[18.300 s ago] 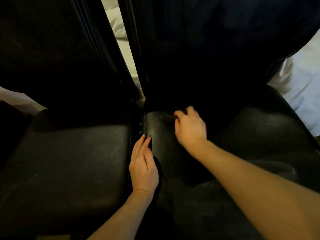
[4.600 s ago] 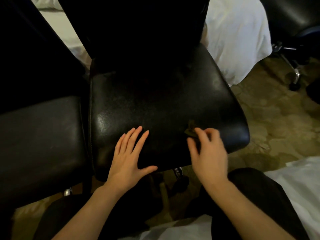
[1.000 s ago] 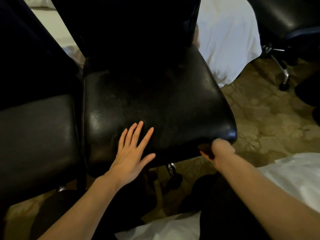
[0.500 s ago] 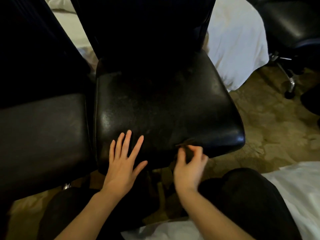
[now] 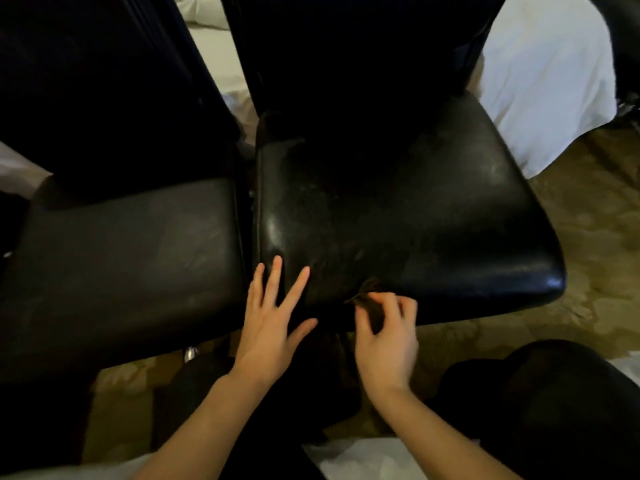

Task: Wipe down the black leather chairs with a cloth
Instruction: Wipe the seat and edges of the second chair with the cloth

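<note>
Two black leather chairs stand side by side. The right chair's seat (image 5: 408,216) is glossy and fills the middle of the view; the left chair's seat (image 5: 131,265) is duller. My left hand (image 5: 270,323) lies flat on the front left corner of the right seat, fingers spread. My right hand (image 5: 384,337) pinches a small dark brown cloth (image 5: 372,303) against the front edge of the same seat, just right of my left hand. Most of the cloth is hidden in my fingers.
White bedding (image 5: 540,71) hangs behind the right chair, and more pale fabric (image 5: 211,53) shows between the two chair backs. Patterned beige carpet (image 5: 588,216) lies to the right. My dark-clothed knees (image 5: 554,403) are at the bottom, over white fabric (image 5: 363,459).
My right hand has slid left along the seat's front edge from the right corner, cloth in its fingers. My left hand stays flat on the seat. The view has shifted slightly.
</note>
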Available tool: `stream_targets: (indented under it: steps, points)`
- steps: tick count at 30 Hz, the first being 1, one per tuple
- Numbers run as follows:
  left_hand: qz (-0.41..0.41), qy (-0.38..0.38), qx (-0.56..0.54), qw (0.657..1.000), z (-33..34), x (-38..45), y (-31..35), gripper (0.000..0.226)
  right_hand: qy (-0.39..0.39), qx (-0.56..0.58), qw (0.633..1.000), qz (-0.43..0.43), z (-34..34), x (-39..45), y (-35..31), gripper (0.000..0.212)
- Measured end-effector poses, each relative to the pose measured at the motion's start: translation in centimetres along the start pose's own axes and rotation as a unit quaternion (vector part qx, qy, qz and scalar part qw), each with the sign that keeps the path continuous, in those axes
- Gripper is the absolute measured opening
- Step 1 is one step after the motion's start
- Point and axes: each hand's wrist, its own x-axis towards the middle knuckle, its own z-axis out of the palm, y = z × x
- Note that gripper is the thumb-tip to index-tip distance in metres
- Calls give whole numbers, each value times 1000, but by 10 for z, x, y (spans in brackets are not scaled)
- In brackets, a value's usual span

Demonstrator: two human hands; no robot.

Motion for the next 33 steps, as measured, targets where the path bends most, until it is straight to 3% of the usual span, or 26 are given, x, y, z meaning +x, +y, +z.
stream_targets:
  steps: [2, 4, 5, 7, 9, 10, 12, 17, 20, 25, 27, 29, 31, 33]
  points:
    - [1, -6, -11, 1000, -5, 0, -6, 88, -41, -34, 996, -67, -1, 3, 0, 21]
    - [8, -9, -26, 1000, -7, -2, -10, 87, -19, -87, 987, -133, -24, 26, 10, 25]
    - [11, -8, -37, 999, -8, -2, -10, 87, 16, -106, 986, -128, -42, 48, 16, 26]
    - [10, -3, -58, 998, -6, -2, -8, 86, 75, -115, 990, -40, -73, 104, 23, 28]
    - [8, 1, -61, 998, -3, -3, -6, 85, 84, -147, 985, 24, -78, 139, 18, 29]
    - [6, 2, -62, 998, -2, -4, -5, 85, 81, -181, 980, 10, -68, 137, 9, 27]
    - [0, -3, -83, 997, -3, -4, -4, 86, 55, -212, 973, -70, -32, 101, -15, 24]
    - [-32, -11, -230, 973, -22, -2, -18, 96, -154, -160, 943, -247, 25, 6, -42, 30]
    - [-62, -12, -249, 966, -30, -13, -23, 87, -130, -184, 916, -331, 6, 15, -19, 34]
    - [-117, 9, -274, 955, -23, -30, -12, 81, -2, -151, 978, -147, -11, 58, -15, 33]
    - [-128, 11, -314, 941, -21, -34, -13, 81, -5, -157, 973, -171, 9, 45, -33, 32]
    - [-129, 25, -347, 928, -22, -35, -18, 85, -70, -158, 952, -253, 37, 14, -47, 32]
    - [-134, 26, -371, 918, -26, -34, -21, 88, -169, -176, 907, -344, 54, -11, -44, 36]
    - [-139, 12, -382, 913, -30, -34, -20, 88, -214, -204, 854, -428, 50, -9, -33, 40]
